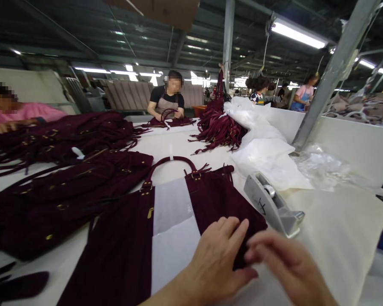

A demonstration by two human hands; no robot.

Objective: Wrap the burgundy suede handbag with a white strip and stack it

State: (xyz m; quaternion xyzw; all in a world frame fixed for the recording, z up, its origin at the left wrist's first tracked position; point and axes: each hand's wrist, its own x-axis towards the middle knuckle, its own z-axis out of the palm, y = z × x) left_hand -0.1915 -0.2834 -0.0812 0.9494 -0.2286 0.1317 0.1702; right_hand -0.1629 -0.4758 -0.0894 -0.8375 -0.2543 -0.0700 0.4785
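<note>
A dark maroon handbag [118, 242] lies flat in front of me, its looped handle [174, 159] pointing away. A white sheet [172, 238] of paper-like wrap runs down its middle. My left hand [218, 259] rests on the bag's right part, fingers extended and thumb apart, beside the edge of the sheet. Close to its right, my right hand [284, 263] hovers by the bag's right edge, loosely bent and somewhat blurred. Nothing shows in its fingers. A grey tape dispenser [274, 206] stands just beyond it.
More maroon bags [67, 199] lie to the left. Maroon straps [221, 123] are heaped at the back beside white plastic wrapping [261, 148]. A slanted metal post [335, 76] rises at right. One co-worker [167, 100] handles a bag across the white table [335, 229]; another [35, 111] sits at left.
</note>
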